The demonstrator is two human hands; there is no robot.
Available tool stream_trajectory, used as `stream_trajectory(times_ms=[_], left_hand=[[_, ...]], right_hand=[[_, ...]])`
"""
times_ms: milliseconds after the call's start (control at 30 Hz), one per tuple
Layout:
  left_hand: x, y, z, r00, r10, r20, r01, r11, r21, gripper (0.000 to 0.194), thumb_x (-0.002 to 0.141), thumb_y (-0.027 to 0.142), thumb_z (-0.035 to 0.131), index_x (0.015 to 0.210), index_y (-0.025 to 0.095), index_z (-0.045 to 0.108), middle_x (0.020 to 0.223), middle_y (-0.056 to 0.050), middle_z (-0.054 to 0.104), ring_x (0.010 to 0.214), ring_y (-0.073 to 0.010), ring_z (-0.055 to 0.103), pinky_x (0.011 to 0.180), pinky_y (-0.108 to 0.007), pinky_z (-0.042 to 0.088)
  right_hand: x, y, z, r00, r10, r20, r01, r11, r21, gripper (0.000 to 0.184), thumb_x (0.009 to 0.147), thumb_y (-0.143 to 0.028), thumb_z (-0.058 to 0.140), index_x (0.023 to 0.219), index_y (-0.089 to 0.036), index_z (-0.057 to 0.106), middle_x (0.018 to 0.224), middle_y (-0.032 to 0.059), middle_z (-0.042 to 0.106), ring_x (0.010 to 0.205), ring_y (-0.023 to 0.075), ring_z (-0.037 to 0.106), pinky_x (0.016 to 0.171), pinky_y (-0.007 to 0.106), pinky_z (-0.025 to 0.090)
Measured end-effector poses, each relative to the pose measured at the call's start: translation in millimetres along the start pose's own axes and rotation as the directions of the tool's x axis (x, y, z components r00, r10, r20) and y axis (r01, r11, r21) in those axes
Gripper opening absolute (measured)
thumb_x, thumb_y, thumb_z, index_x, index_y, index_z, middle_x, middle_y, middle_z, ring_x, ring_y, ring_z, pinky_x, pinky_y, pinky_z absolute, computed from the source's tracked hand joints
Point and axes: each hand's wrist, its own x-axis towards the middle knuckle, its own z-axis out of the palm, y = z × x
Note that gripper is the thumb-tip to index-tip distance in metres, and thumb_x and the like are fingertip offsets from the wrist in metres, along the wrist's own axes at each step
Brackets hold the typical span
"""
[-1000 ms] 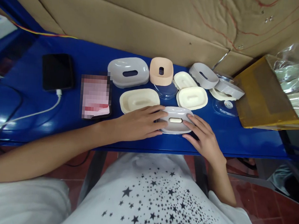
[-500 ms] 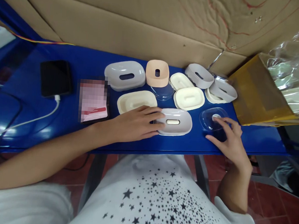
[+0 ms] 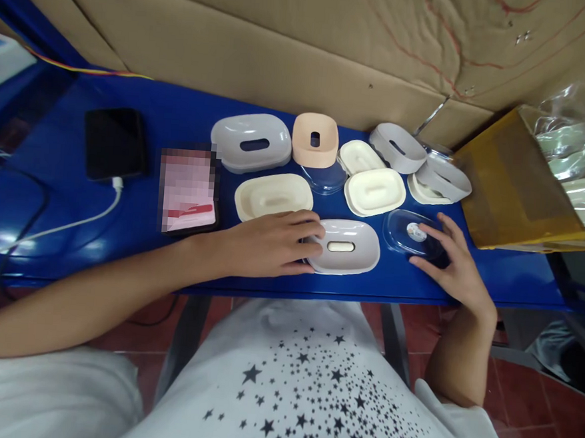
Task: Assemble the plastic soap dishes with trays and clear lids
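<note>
Head view: the open left hand point(image 3: 265, 245) rests on a grey soap dish point(image 3: 356, 258), light and stiff, best held by its rim. The open right hand point(image 3: 454, 267) touches a slippery clear lid point(image 3: 398, 230).

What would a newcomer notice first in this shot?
The bright blue table stands out, with pale soap dishes set out across its middle. At the front, the left hand rests against a grey soap dish, while the right hand touches a clear plastic lid just beside it.

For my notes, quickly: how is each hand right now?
Left hand: open, fingers resting on the grey soap dish.
Right hand: open, fingertips at the clear plastic lid, holding nothing.
</note>
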Motion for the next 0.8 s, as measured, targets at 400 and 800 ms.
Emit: stream_trajectory(times_ms=[400, 800], left_hand=[[2, 3, -3.6, 0.995, -0.057, -0.08, 0.058, 0.998, 0.008, 0.058, 0.104, 0.035, 0.076, 0.156, 0.029, 0.053, 0.159, -0.017, 0.057, 0.136, -0.0355, 0.064, 0.115, -0.055, 0.055], [2, 2, -1.5, 0.998, 0.011, -0.055, -0.006, 0.996, 0.094, 0.049, 0.108, 0.034, 0.071, 0.151, 0.019, 0.055, 0.155, -0.021, 0.06, 0.142, -0.0351, 0.062, 0.115, -0.051, 0.057]], right_hand=[[27, -95, 23, 0.931, -0.353, 0.089, 0.323, 0.914, 0.244, 0.06, 0.101, -0.04, 0.079, 0.158, -0.042, 0.06, 0.165, 0.0049, 0.059, 0.157, 0.0353, 0.051, 0.129, 0.064, 0.046], [31, -102, 39, 0.885, -0.458, 0.085, 0.436, 0.878, 0.197, 0.076, 0.105, -0.034, 0.074, 0.169, -0.052, 0.038, 0.177, -0.0016, 0.043, 0.167, 0.0359, 0.036, 0.13, 0.071, 0.044]])
